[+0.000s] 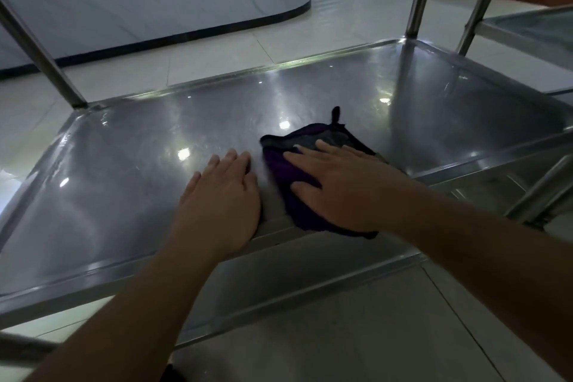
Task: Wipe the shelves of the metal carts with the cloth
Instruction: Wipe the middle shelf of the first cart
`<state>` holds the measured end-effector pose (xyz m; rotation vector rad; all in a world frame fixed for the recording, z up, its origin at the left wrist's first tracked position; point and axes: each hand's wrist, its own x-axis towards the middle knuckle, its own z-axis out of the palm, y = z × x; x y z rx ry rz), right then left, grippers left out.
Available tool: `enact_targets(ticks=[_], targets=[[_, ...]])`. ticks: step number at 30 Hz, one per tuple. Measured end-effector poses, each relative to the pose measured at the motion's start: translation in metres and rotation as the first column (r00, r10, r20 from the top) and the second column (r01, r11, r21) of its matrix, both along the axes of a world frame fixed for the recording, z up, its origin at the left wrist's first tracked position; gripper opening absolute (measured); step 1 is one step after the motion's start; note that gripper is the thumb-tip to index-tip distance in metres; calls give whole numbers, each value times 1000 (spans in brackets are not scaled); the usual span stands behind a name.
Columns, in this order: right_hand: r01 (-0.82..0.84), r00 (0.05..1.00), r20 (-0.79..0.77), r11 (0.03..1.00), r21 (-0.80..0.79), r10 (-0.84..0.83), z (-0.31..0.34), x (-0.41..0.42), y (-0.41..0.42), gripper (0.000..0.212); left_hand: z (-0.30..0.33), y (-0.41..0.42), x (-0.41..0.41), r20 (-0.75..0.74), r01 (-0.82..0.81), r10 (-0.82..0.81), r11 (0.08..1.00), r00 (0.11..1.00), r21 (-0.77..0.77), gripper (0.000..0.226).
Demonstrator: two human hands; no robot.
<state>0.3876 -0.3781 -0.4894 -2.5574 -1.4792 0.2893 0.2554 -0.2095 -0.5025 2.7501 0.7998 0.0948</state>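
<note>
Cloth point(297, 183) flat on shelf point(130, 164), near right | right hand point(341, 192) pressing it, fingers straight, spread | left hand point(220, 201) flat beside, fingers together | wiping underway; second cart point(527, 31) far right likely pending

Your purple cloth point(286, 183) (grey side folded up) lies flat right of centre on the shiny metal shelf point(130, 164).

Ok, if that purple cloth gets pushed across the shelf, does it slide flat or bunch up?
Probably slides easily: the steel shelf looks smooth and glossy. The purple cloth looks soft and floppy, folded unevenly with a loop sticking out, so it may bunch at the edges. The right hand pressing flat should limit that.
</note>
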Motion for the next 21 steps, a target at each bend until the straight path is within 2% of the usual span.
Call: enact_targets(ticks=[2, 5, 9, 11, 13, 16, 18, 21], targets=[[79, 997, 3, 996, -48, -79, 2, 39, -26, 66, -1, 0, -1, -7, 15, -15, 999, 1000, 31, 53], [292, 955, -18, 950, -109, -296, 3, 109, -79, 64, -3, 2, -2, -16, 15, -15, 999, 1000, 47, 56], [632, 774, 20, 771, -74, -633, 5, 199, -157, 61, -4, 5, -2, -35, 28, -26, 998, 999, 57, 59], [688, 726, 57, 720, -93, -686, 4, 226, -178, 61, -3, 5, -1, -51, 21, -18, 998, 999, 61, 60], [678, 734, 45, 725, -125, -678, 1, 233, -174, 63, -3, 5, 0, -76, 27, -21, 996, 997, 79, 60], [596, 798, -18, 793, -125, -602, -3, 207, -133, 69, -4, 4, 0, -61, 11, -7, 998, 998, 65, 60], [453, 890, 1, 886, -105, -455, -2, 168, -94, 72, -4, 3, -1, -40, -4, 6, 999, 999, 53, 59], [110, 992, 61, 993, -39, -107, 2, 94, -22, 70, -6, 1, -1, -30, -5, 7, 999, 1000, 52, 60]])
